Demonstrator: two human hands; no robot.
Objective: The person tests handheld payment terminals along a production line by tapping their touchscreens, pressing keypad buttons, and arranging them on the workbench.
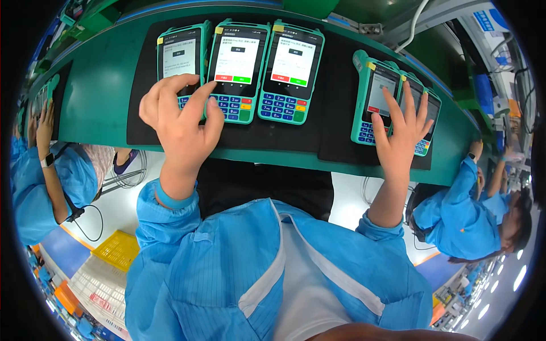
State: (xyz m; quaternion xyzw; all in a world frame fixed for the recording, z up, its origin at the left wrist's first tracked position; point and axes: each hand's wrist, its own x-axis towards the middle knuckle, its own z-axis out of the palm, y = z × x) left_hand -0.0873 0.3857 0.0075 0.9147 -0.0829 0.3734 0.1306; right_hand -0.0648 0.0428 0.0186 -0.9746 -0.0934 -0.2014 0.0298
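Three green card payment terminals lie side by side on the left part of a black mat: a left one [182,54], a middle one [239,62] and a right one [292,68]. Their screens are lit, above blue number keys. My left hand [183,116] hovers over the lower parts of the left and middle terminals, fingers apart and bent, hiding some keys. Further right, three more terminals stand close together. My right hand [402,122] spreads its fingers over them, partly covering the nearest payment terminal [367,102] and its two neighbours. Neither hand holds anything.
The black mat [335,79] lies on a green bench [102,108]. A white cable [418,23] hangs at the back right. Co-workers in blue sit at the left [62,176] and right [460,204]. A yellow basket [118,250] stands on the floor at the left.
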